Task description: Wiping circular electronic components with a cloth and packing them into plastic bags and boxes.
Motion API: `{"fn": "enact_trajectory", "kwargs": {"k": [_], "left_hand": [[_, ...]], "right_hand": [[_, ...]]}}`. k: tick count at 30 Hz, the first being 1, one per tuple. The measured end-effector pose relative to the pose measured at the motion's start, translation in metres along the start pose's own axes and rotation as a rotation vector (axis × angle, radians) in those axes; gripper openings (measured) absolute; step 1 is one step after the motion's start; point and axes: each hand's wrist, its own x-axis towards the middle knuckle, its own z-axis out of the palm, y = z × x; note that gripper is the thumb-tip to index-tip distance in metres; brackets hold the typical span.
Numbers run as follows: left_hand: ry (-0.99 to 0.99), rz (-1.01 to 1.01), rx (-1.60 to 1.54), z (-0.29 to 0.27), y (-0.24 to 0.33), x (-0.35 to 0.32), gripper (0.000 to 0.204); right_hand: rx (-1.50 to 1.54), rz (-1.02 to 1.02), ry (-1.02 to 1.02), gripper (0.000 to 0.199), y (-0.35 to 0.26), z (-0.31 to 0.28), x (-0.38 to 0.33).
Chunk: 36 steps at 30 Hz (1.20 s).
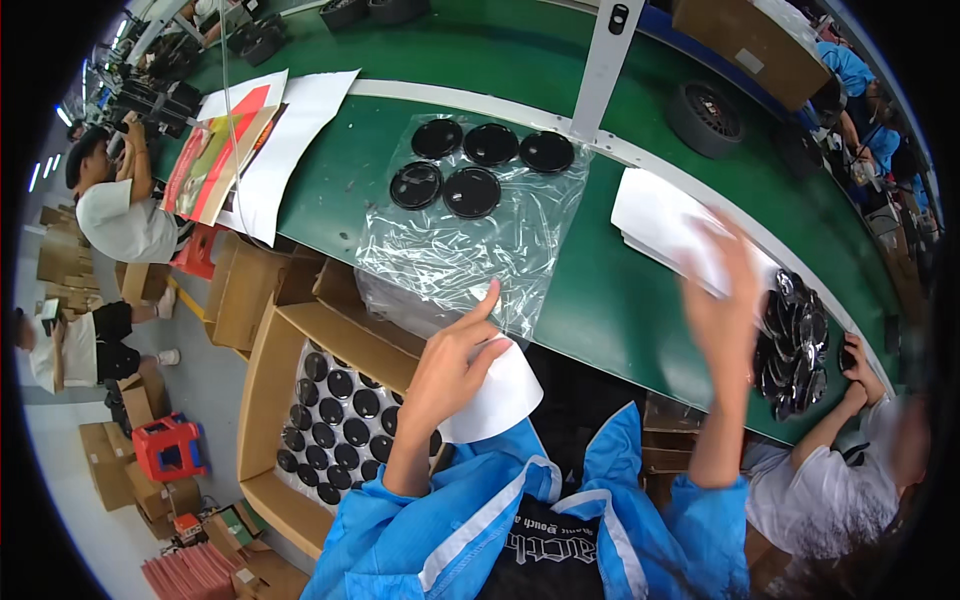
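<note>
My left hand point(452, 362) grips a white sheet of paper point(500, 395) near the front edge of the green table point(600, 300), just below a crumpled clear plastic bag point(450, 250). Several black round lids point(470, 165) lie on that bag. My right hand point(725, 300), blurred by motion, reaches onto a stack of white paper sheets point(660, 225); whether it grips a sheet cannot be made out. A pile of black lids point(795, 345) lies right of that hand.
An open cardboard box point(300, 400) with rows of black lids sits below the table at my left. Printed sheets point(240, 150) lie at the table's far left. A co-worker's hand point(858, 365) rests by the lid pile at right. A black wheel point(705, 118) stands beyond a white rail.
</note>
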Motion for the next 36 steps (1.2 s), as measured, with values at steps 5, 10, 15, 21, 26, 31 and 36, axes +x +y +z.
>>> {"fn": "enact_trajectory", "kwargs": {"k": [5,10,15,21,26,31,36], "left_hand": [[-0.042,0.031,0.083,0.009,-0.009,0.003,0.023],[0.031,0.083,0.096,0.023,-0.013,-0.004,0.025],[0.021,0.052,0.06,0.017,-0.018,-0.004,0.025],[0.039,0.017,0.037,0.024,-0.015,-0.005,0.026],[0.081,0.057,0.055,0.024,-0.021,-0.006,0.026],[0.068,0.101,-0.014,0.023,-0.025,0.0,0.025],[0.029,0.047,-0.025,0.018,-0.02,0.002,0.024]], "right_hand": [[0.288,-0.502,-0.245,0.056,-0.061,0.168,0.082],[0.287,-0.699,-0.521,0.052,-0.05,0.212,0.112],[0.342,-0.807,-0.448,0.04,-0.052,0.216,0.118],[0.663,-0.089,0.02,0.021,-0.066,0.148,0.153],[0.53,0.039,-0.443,0.021,-0.022,0.059,0.067],[0.248,0.064,-0.478,0.034,-0.004,0.071,-0.013],[0.282,0.086,-0.242,0.06,-0.02,0.044,-0.046]]}}
